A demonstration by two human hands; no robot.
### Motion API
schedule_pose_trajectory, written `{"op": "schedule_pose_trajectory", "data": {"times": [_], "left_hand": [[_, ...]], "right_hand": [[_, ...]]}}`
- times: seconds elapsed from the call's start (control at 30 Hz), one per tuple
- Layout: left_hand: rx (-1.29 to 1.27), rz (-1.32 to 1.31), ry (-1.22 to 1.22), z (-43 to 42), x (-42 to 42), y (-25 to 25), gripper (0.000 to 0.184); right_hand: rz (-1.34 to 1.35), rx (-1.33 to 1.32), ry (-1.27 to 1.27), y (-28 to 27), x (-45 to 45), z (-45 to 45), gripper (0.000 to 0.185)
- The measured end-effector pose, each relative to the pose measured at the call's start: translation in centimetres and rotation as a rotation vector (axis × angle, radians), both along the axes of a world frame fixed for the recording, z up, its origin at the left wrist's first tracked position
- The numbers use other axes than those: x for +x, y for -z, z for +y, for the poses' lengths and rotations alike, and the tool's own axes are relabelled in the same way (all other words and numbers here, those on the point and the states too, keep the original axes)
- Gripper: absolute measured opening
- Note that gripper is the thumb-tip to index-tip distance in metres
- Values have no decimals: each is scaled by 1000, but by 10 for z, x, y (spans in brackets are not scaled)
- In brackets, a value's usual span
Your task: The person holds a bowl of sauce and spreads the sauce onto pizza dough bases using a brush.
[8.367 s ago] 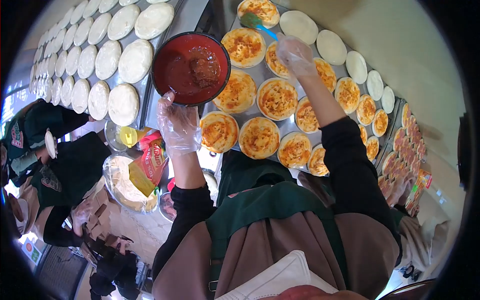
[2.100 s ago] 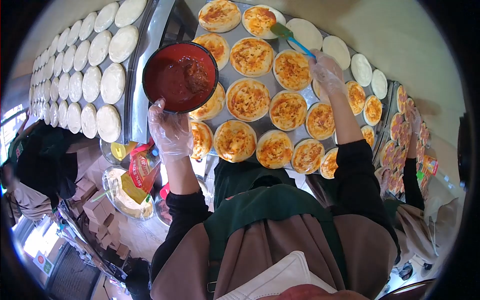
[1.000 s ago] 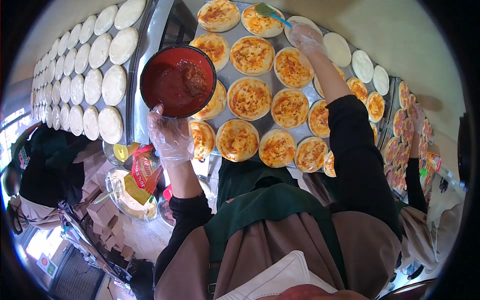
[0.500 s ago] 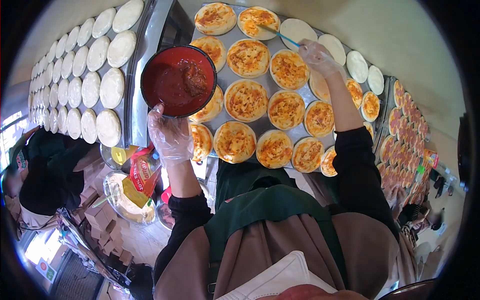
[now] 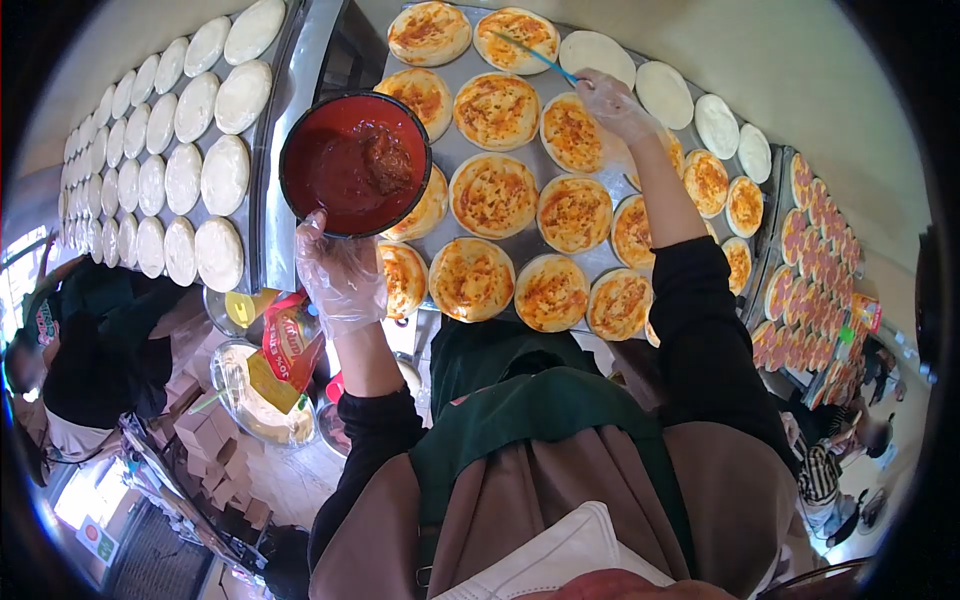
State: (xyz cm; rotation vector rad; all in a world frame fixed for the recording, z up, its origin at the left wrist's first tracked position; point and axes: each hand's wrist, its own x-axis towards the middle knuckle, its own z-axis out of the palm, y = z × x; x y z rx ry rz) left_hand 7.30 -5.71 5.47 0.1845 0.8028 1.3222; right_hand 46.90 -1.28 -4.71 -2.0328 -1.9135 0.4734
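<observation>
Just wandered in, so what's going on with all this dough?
The person's clear-gloved right hand holds a blue-handled spatula over a sauce-smeared, round dough base. The clear-gloved left hand holds a round red bowl with a black rim, with dark red sauce inside. Neighbouring bases are sauced too; four plain white dough rounds in the far row have none yet.
</observation>
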Motion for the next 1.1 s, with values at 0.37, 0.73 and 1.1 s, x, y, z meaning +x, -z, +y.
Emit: {"op": "schedule_pose_trajectory", "data": {"times": [0.37,0.73,1.1], "left_hand": [[6,-7,10,-3,-4,-1,59],[-1,32,31,-4,-2,-11,58],[19,53,8,0,-13,-4,60]], "right_hand": [[-174,-306,395,1,-39,-45,31],[-194,-211,423,5,-40,-46,29],[105,-56,329,-2,-49,-37,30]]}}
